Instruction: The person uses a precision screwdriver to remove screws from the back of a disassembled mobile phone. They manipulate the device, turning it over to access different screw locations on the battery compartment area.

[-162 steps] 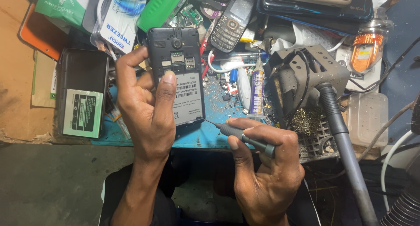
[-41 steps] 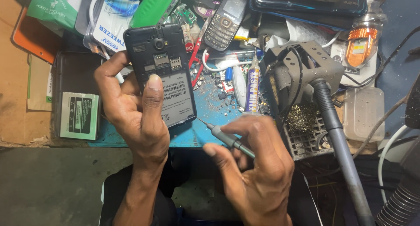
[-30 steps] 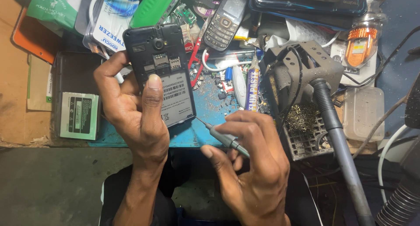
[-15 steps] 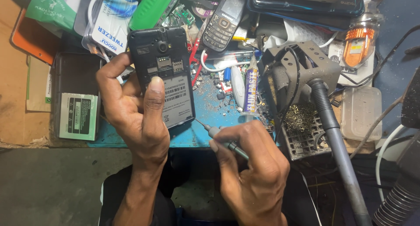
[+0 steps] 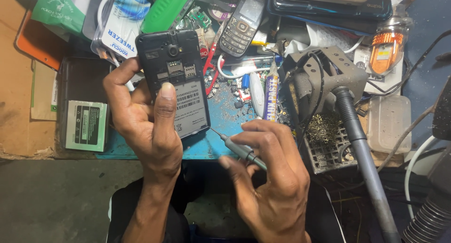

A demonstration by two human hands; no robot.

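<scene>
In the left hand (image 5: 145, 125) grip: opened phone (image 5: 177, 81); right hand (image 5: 272, 177) grips screwdriver (image 5: 239, 150).

Phone (image 5: 176, 81): lower left edge and part of the label hidden by left hand (image 5: 143, 130) and its thumb. Screwdriver (image 5: 239, 149): rear of handle hidden inside right hand (image 5: 270, 182); tip type too small to tell. Hose (image 5: 430, 219), near right, cut by frame edge. Far phones (image 5: 329, 1) cropped at top edge.
</scene>
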